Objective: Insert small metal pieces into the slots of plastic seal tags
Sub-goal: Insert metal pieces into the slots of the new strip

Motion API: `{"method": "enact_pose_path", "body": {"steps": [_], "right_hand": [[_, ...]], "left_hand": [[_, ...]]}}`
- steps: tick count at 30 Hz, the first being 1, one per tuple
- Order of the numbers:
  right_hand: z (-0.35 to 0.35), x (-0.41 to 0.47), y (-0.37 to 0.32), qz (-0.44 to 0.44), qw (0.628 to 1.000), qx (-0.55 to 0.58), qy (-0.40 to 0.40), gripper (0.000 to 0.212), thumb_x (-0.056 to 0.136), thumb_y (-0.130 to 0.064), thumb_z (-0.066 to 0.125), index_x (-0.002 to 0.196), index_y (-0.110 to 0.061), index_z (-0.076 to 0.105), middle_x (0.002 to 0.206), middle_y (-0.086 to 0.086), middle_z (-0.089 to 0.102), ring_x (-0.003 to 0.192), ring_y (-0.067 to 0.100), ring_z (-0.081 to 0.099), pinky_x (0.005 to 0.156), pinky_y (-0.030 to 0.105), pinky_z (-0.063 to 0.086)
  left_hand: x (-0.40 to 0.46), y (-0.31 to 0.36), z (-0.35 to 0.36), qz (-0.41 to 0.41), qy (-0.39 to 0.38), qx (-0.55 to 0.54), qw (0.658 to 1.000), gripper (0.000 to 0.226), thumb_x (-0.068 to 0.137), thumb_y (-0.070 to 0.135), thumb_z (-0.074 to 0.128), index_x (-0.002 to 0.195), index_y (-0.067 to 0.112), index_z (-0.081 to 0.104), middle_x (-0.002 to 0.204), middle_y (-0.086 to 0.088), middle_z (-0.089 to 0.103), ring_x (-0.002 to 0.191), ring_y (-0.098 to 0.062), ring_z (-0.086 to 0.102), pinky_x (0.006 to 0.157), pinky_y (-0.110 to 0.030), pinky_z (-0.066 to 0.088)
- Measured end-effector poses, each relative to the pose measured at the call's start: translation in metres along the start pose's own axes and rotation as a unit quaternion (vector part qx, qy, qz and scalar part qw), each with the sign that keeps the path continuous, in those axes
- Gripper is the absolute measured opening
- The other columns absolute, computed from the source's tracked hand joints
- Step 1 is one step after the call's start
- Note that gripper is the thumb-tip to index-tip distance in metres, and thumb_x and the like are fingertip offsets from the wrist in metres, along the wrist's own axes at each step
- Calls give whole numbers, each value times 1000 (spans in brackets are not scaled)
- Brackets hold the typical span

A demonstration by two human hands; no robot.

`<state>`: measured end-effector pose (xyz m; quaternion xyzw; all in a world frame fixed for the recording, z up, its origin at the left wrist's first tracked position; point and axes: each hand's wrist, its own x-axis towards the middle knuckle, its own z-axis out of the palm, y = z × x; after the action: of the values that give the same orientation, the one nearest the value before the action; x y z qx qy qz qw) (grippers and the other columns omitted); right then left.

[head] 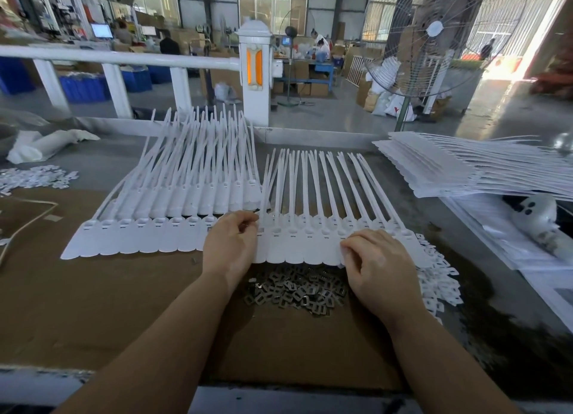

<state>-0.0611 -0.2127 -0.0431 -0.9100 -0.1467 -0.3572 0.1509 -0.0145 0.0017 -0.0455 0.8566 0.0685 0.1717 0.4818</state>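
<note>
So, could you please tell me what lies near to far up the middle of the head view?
Cardboard sheet → pile of metal pieces → row of seal tags → white railing post.

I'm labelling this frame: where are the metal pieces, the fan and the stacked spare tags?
metal pieces (294, 292), head view, middle of pile.
fan (434, 29), head view, white hub.
stacked spare tags (459, 172), head view, top sheet.

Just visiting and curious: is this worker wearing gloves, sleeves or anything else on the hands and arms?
No. The left hand and right hand are bare, without gloves, and both forearms are uncovered to the picture's edge. No rings, watch or wristband show.
</note>
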Motion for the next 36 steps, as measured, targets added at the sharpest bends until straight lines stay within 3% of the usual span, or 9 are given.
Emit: {"method": "enact_pose_path", "body": {"steps": [17,22,24,31,36], "right_hand": [[3,1,1,-11,1000,0,2,4,79,-3,67,78,-5,70,79,6,68,76,23,62,70,36,51],[2,1,1,-11,1000,0,7,6,80,-4,65,76,-5,69,78,7,67,75,25,62,70,36,52],[2,1,0,-10,1000,-3,10,9,80,-6,61,75,-5,69,77,6,67,74,25,63,70,36,52],[2,1,-1,-10,1000,-3,13,4,78,-1,67,76,-3,69,78,8,68,74,27,63,68,40,52],[2,1,-2,-11,1000,-1,8,5,79,-2,66,77,-4,69,79,8,68,75,27,63,68,39,52]], "left_hand": [[1,0,0,-7,-14,-55,998,19,94,21,47,95,31,63,80,27,57,89,-2,52,80,-23,36],[2,1,-1,-14,-21,-46,999,21,95,23,46,101,29,65,102,8,66,99,-12,57,91,-31,43],[2,0,-1,-15,-20,-50,998,20,95,23,47,99,31,65,100,8,66,100,-13,58,93,-32,43],[2,-2,-3,-16,-21,-61,998,20,95,23,46,100,32,64,102,6,66,95,-11,59,85,-31,45],[2,-1,-3,-6,-13,-39,999,23,95,21,46,107,26,65,99,10,61,92,-9,52,77,-23,35]]}}
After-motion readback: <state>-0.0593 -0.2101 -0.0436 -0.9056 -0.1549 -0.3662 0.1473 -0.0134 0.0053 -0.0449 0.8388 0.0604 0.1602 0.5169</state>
